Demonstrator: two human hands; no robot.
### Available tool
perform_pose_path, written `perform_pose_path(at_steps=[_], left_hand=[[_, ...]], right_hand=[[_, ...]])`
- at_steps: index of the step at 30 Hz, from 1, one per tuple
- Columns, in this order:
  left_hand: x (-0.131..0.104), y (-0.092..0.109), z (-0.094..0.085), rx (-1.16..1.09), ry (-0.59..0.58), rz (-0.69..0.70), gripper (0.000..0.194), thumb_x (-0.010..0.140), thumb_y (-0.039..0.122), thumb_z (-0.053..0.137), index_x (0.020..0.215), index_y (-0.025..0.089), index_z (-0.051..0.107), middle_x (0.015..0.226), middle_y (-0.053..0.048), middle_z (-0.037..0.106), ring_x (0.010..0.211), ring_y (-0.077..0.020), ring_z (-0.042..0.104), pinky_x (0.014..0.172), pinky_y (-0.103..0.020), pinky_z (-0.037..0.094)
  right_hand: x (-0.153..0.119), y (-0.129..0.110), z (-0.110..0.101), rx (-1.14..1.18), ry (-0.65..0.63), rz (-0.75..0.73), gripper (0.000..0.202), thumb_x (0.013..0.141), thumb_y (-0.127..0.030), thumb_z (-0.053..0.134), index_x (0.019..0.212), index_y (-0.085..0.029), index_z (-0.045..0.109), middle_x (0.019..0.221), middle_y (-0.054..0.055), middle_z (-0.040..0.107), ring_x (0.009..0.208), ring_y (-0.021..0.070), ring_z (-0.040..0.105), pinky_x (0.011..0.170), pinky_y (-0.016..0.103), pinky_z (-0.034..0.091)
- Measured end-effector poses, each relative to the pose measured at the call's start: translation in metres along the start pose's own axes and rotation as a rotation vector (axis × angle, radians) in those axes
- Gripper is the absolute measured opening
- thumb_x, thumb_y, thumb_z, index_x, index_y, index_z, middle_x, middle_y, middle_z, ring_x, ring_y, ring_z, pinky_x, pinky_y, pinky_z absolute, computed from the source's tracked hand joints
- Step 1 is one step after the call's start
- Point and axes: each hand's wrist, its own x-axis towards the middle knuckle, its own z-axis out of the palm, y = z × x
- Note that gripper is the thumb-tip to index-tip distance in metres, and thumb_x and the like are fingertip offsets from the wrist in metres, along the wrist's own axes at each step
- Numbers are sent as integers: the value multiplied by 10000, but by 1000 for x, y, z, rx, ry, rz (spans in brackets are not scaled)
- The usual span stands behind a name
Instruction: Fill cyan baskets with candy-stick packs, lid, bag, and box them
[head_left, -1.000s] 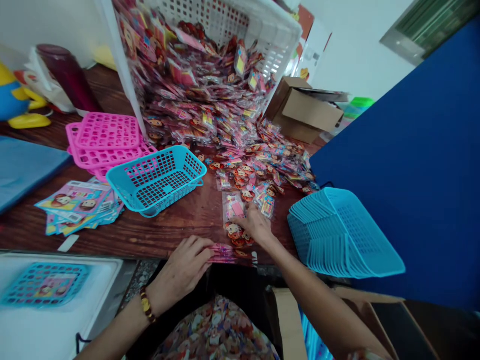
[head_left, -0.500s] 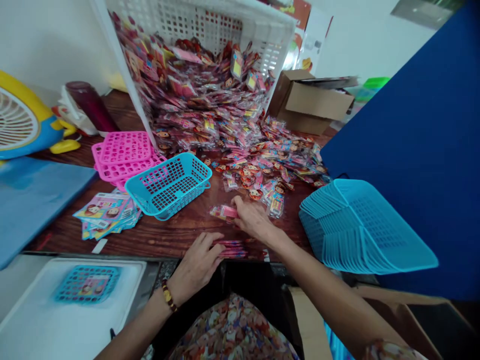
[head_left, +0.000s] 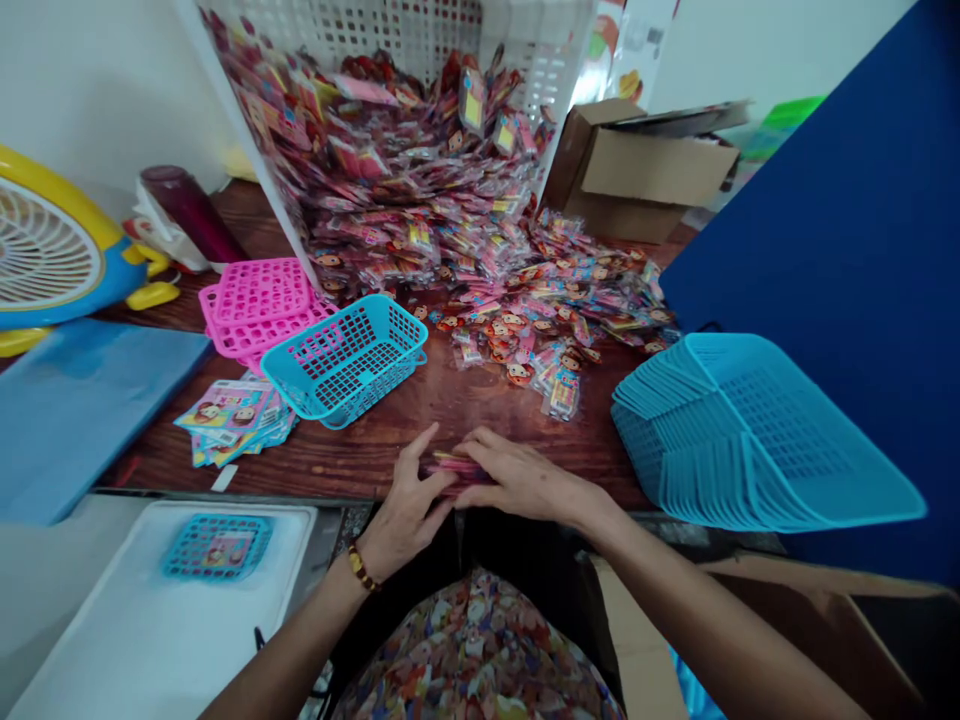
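Observation:
At the table's front edge, my left hand (head_left: 407, 500) and my right hand (head_left: 517, 477) face each other around a small stack of flat pink packets (head_left: 456, 464). The fingers of both hands close on the stack from its two sides, and partly hide it. Just beyond my hands stands a blue plastic basket (head_left: 345, 372). Loose plastic-wrapped packets (head_left: 525, 330) with cartoon-girl pictures lie spread behind my right hand, spilling from a tipped white crate (head_left: 259, 150) full of them.
Nested blue baskets (head_left: 750, 440) stand on the right, by a blue panel (head_left: 840, 260). To the left are pink baskets (head_left: 259, 300), printed cards (head_left: 232, 415), a dark red bottle (head_left: 191, 215) and a yellow-blue fan (head_left: 67, 250). Behind is a cardboard box (head_left: 645, 175).
My right hand has come back toward me with a packet and met my left hand at the stack. The left hand has shifted slightly right; the camera view has moved a little.

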Motion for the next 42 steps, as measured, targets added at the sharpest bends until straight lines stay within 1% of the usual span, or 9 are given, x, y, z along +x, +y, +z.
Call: perform_pose_path(at_steps=[4, 7, 10, 17, 23, 26, 30, 36, 42], left_hand=[[-2, -3, 4, -60, 87, -31, 438, 936, 171, 574, 1343, 228, 422, 1556, -158, 224, 1435, -298, 335, 1161, -575, 348], [3, -2, 11, -97, 115, -65, 778, 909, 278, 642, 1521, 207, 166, 1581, -202, 167, 1497, -340, 167, 1179, -609, 282], [11, 0, 19, -141, 82, -62, 942, 898, 336, 660, 1559, 220, -1, 1592, -214, 103, 1502, -348, 141, 1188, -599, 262], [5, -8, 4, -149, -30, -127, 1032, 882, 387, 676, 1560, 232, -86, 1613, -220, 87, 1495, -348, 182, 1191, -580, 250], [5, -8, 7, 113, -132, -115, 1225, 794, 423, 772, 1541, 236, -180, 1564, -240, 299, 1461, -348, 291, 1179, -621, 196], [13, -7, 14, 50, -72, -135, 1161, 839, 371, 734, 1539, 253, -185, 1547, -226, 338, 1443, -318, 338, 1153, -566, 292], [13, -11, 9, -3, -137, -125, 1056, 876, 278, 695, 1552, 314, -116, 1534, -164, 396, 1444, -277, 345, 1187, -554, 233], [11, -13, 2, -159, -140, -212, 996, 906, 290, 647, 1561, 278, -103, 1581, -180, 303, 1463, -278, 303, 1193, -514, 263], [16, -13, 16, -132, -172, -122, 966, 928, 289, 605, 1556, 244, -127, 1590, -205, 247, 1468, -295, 288, 1186, -508, 295]], right_hand=[[-11, -8, 6, -212, 5, 112, 757, 721, -479, 815, 1323, -170, 475, 1381, 158, 500, 1234, 336, 529, 957, 459, 469], [-13, -13, 15, -356, 37, 161, 496, 831, -249, 711, 1265, -143, 494, 1326, 168, 550, 1165, 314, 575, 905, 432, 500], [-12, -13, 24, -426, 78, 116, 314, 920, -194, 527, 1232, -155, 506, 1232, 147, 607, 1069, 284, 612, 828, 395, 523], [-12, -5, 26, -420, 104, 93, 613, 887, -171, 515, 1470, -140, 326, 1413, 174, 509, 1197, 307, 557, 917, 433, 521], [-9, -14, 26, -414, 100, 86, 685, 877, -173, 530, 1508, -116, 270, 1412, 194, 519, 1197, 312, 561, 884, 431, 540], [-7, -16, 29, -422, 122, 86, 618, 913, -137, 447, 1506, -119, 275, 1406, 187, 528, 1199, 290, 563, 880, 413, 542], [-5, -14, 29, -392, 125, 115, 610, 896, -143, 491, 1477, -107, 310, 1389, 187, 537, 1207, 289, 559, 911, 419, 529], [-5, -12, 15, -377, 64, 278, 692, 781, -231, 721, 1387, -131, 401, 1345, 168, 556, 1153, 296, 589, 886, 419, 525], [-6, -9, 20, -464, 70, 253, 481, 852, -238, 628, 1293, -124, 472, 1213, 159, 633, 1022, 285, 640, 792, 381, 527]])
